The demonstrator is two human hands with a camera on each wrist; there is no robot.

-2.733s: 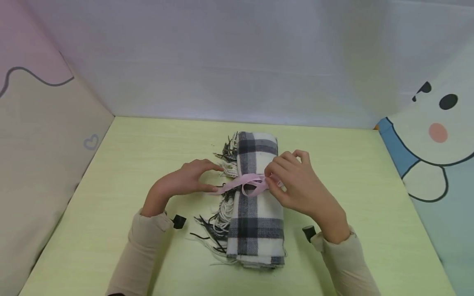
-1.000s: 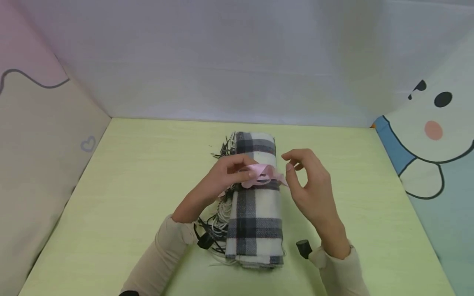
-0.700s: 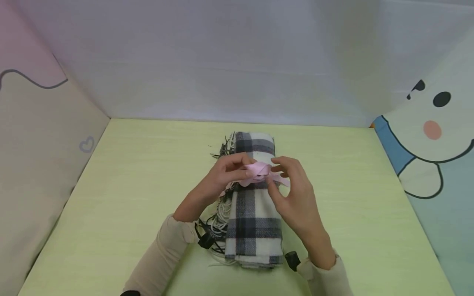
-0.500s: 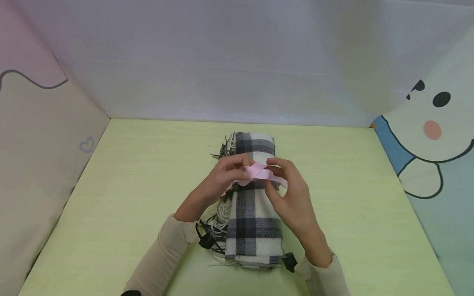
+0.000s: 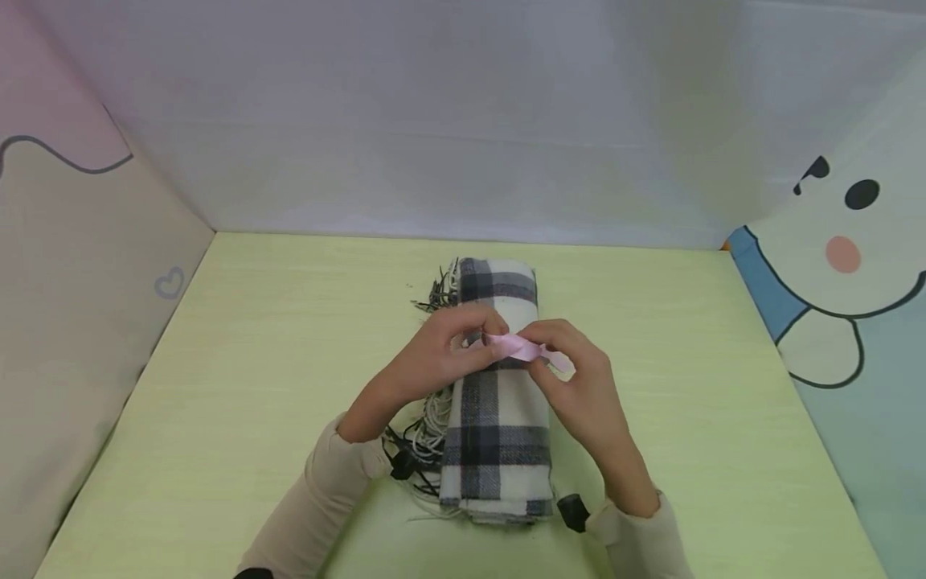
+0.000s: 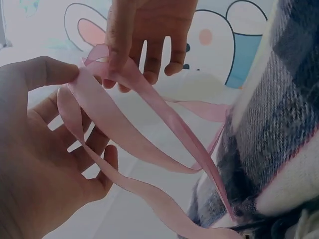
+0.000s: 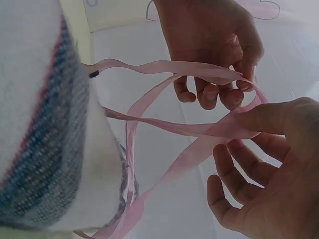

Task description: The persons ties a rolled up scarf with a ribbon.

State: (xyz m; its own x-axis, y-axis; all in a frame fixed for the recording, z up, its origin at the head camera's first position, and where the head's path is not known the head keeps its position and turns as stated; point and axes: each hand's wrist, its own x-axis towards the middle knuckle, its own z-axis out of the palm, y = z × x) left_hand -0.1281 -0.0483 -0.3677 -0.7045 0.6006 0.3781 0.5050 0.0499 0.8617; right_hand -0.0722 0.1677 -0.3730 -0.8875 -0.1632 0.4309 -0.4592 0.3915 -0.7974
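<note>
A folded black-and-white plaid scarf (image 5: 499,426) with fringe along its left side lies upright in the head view, on the table's middle. Pink ribbon (image 5: 517,346) crosses it, raised in loops above the cloth. My left hand (image 5: 434,354) pinches the ribbon between thumb and forefinger from the left. From the right, my right hand (image 5: 579,386) pinches another part of it close by. In the left wrist view, several strands of ribbon (image 6: 119,129) run from the fingertips down to the scarf (image 6: 279,124). The fingertips nearly meet, and the ribbon partly hides the crossing.
The pale yellow-green table (image 5: 289,322) extends on both sides of the scarf. A plain whitish wall (image 5: 434,161) rises behind, and a wall with a cartoon print (image 5: 854,305) stands at the right. Small black devices (image 5: 573,512) sit at the cuffs.
My left hand has come from the fringe side to over the scarf. The right hand let go, moved off, then returned to the ribbon. The ribbon loop is now pulled narrower between both hands.
</note>
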